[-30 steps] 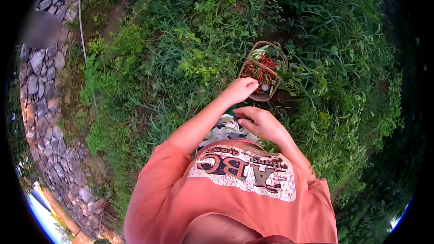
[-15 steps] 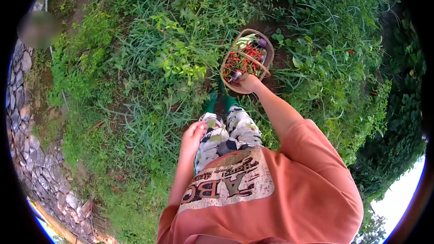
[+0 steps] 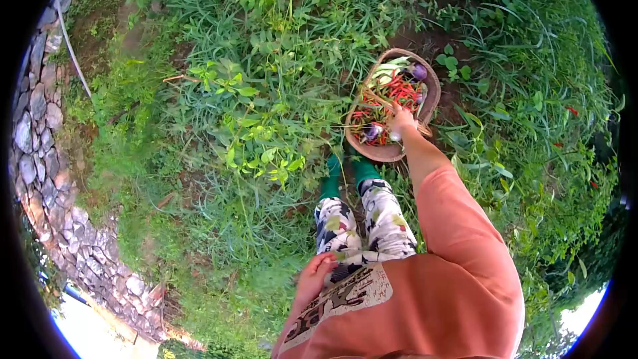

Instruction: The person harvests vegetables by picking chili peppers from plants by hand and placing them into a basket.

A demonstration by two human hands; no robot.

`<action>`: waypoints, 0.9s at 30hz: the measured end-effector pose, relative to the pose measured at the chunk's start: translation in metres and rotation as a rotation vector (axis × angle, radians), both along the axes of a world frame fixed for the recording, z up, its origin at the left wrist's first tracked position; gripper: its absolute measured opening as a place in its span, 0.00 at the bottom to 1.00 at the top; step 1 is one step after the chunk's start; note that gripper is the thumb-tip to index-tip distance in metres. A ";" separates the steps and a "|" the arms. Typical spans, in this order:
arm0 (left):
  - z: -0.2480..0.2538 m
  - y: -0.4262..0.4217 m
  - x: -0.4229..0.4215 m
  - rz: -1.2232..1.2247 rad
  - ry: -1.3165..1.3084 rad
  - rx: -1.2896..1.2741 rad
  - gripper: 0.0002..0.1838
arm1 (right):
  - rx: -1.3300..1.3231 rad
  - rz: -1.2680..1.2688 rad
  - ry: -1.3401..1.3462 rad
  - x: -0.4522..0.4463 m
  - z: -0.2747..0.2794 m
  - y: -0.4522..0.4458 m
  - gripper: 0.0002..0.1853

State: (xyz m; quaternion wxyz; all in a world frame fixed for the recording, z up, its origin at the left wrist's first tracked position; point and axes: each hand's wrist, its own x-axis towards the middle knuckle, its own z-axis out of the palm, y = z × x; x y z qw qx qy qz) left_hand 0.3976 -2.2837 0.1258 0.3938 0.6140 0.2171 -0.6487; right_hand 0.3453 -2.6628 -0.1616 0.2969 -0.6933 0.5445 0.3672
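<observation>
A woven basket (image 3: 433, 96) stands on the ground just beyond my feet, filled with red chillies (image 3: 397, 88), long pale green pods (image 3: 392, 68) and purple eggplants (image 3: 419, 72). Another purple-and-white eggplant (image 3: 373, 131) lies at its near side. Across the top runs the basket handle (image 3: 377, 98), and my right hand (image 3: 401, 119) is closed around its middle. Part of the handle is hidden by the fingers. My left hand (image 3: 315, 275) hangs by my thigh against the patterned trousers (image 3: 389, 216), fingers loosely curled, with nothing visible in them.
Green socks or boots (image 3: 364, 169) cover my lower legs beside the basket. Leafy weeds (image 3: 266, 146) and tall grass surround me. Red chillies (image 3: 572, 111) show among plants at right. A stone wall (image 3: 50, 153) and a thin pole (image 3: 71, 46) line the left.
My right hand has moved from the near side of the basket's contents up to its handle. My left hand has dropped closer to my body. The view has shifted.
</observation>
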 end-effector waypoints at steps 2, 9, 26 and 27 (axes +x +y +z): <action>-0.003 -0.017 -0.004 -0.009 -0.014 -0.031 0.17 | 0.057 -0.068 0.029 0.000 -0.005 -0.017 0.39; -0.021 -0.015 0.014 -0.052 -0.026 -0.057 0.16 | 0.231 0.124 0.052 -0.024 -0.003 -0.054 0.26; 0.038 -0.147 0.067 -0.255 -0.223 -0.202 0.15 | -0.174 0.100 -0.019 0.018 0.159 -0.283 0.18; 0.031 -0.160 0.069 -0.257 -0.203 -0.209 0.16 | -0.171 0.084 -0.036 0.025 0.164 -0.302 0.17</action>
